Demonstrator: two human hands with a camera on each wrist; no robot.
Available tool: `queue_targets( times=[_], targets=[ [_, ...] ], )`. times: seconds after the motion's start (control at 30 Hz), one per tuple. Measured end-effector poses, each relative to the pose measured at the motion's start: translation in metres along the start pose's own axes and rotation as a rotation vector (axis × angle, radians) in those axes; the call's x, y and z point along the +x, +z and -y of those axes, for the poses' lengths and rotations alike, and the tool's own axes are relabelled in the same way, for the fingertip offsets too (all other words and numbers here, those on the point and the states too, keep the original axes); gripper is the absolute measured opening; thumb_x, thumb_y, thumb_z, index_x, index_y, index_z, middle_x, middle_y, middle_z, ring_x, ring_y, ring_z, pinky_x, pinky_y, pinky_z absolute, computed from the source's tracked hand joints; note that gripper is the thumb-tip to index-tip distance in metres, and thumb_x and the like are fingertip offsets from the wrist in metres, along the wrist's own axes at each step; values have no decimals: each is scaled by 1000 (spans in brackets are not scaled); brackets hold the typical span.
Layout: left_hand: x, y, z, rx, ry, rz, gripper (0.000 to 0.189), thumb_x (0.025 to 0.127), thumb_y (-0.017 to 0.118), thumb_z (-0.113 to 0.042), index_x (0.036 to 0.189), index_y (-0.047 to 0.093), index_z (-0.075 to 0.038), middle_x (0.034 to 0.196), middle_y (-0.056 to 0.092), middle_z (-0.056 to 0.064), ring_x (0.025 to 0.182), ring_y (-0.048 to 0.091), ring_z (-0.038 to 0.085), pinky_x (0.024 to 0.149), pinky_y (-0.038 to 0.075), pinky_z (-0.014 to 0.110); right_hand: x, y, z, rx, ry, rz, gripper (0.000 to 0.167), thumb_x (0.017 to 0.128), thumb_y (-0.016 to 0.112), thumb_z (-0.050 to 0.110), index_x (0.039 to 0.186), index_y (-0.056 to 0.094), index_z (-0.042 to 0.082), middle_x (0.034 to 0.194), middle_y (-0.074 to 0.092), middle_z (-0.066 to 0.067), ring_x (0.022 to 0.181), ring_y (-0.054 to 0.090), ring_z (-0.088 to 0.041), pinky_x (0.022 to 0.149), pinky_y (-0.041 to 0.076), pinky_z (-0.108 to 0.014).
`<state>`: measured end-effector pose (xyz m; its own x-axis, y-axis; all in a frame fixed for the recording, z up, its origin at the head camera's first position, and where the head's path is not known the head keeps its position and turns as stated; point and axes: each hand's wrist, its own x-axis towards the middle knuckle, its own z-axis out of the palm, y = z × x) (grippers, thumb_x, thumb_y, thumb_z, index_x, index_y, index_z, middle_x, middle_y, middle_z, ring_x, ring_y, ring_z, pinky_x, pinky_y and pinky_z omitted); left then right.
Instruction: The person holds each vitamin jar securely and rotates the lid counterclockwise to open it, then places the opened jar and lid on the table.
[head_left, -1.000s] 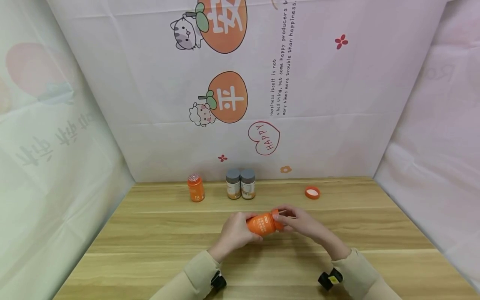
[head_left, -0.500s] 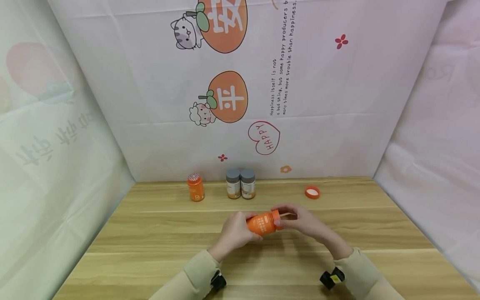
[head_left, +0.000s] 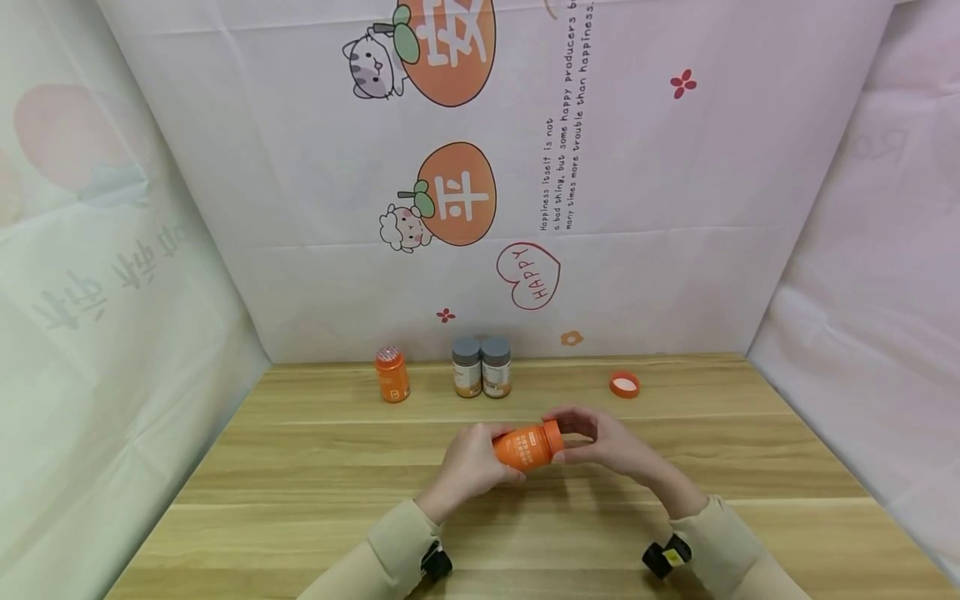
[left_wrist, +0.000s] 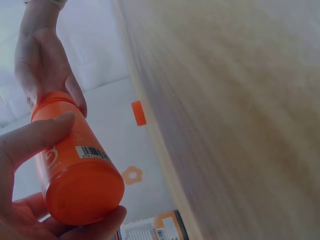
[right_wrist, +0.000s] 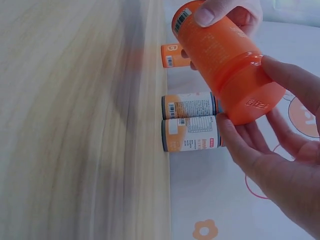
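Both hands are engaged on one orange bottle (head_left: 522, 450), which is raised off the wooden table (head_left: 330, 467) near its middle and lies tilted between them, cap end toward the right hand. The left hand (head_left: 471, 464) is wrapped around the body of the bottle; the left wrist view shows its thumb across the side, fingers beneath, and a barcode (left_wrist: 92, 152) near the base. The right hand (head_left: 611, 442) grasps the cap (right_wrist: 252, 102) at the other end, thumb on one side and fingers on the opposite side. The cap sits on the bottle's neck and carries raised lettering on its top, too faint to read. The hands do not meet; the bottle spans the gap.

Along the rear of the table, left to right: a second orange bottle (head_left: 393, 380), upright, with a pale, striped top; two upright jars (head_left: 482, 373) with grey lids, placed side by side; and, well apart from them, a loose orange cap (head_left: 625, 385) with its white inner face showing. Behind stands a white cloth (head_left: 637, 208) printed with fruit, cartoon animals and a heart reading "HAPPY". Both arms wear beige sleeves (head_left: 405, 533), turned up at the cuffs.
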<state>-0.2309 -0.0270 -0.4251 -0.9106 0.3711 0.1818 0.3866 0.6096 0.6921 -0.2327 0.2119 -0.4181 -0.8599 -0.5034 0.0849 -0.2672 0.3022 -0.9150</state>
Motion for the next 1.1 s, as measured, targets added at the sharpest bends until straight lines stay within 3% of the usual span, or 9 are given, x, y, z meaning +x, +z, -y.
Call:
queue_targets(
  times=[0.27, 0.43, 0.67, 0.9, 1.1],
  targets=[
    [0, 0, 0, 3, 6, -5, 55, 55, 90, -18, 106, 71, -12, 91, 70, -4, 74, 56, 6, 67, 45, 26, 0, 0, -4, 91, -71, 15, 60, 76, 77, 8, 128, 48, 2, 131, 51, -19, 125, 48, -35, 98, 45, -27],
    [0, 1, 1, -7, 3, -6, 55, 55, 90, -18, 107, 71, -12, 92, 70, -3, 75, 56, 7, 67, 45, 27, 0, 1, -4, 83, -105, 23, 58, 76, 76, 6, 127, 49, 3, 131, 51, -17, 125, 48, -34, 98, 45, -26],
    [0, 1, 1, -9, -2, 0, 57, 56, 89, -18, 109, 70, -12, 94, 70, -3, 76, 56, 7, 68, 45, 27, 0, 2, -1, 32, -110, -2, 55, 79, 75, 9, 128, 50, 4, 131, 52, -18, 122, 51, -23, 96, 47, -30],
    [2, 3, 2, 12, 1, 6, 56, 56, 90, -18, 108, 70, -12, 93, 69, -3, 76, 56, 8, 69, 45, 28, 0, 4, 7, -37, 31, -67, 45, 89, 64, 31, 129, 52, 15, 133, 54, -11, 123, 50, -32, 91, 50, -37],
    [4, 4, 2, 18, -5, 8, 55, 56, 89, -18, 107, 70, -12, 91, 69, -3, 75, 56, 8, 68, 45, 28, 3, 5, 12, -16, 184, -118, 52, 93, 57, 40, 131, 49, 7, 129, 53, -17, 112, 56, -28, 89, 50, -47]
  ],
)
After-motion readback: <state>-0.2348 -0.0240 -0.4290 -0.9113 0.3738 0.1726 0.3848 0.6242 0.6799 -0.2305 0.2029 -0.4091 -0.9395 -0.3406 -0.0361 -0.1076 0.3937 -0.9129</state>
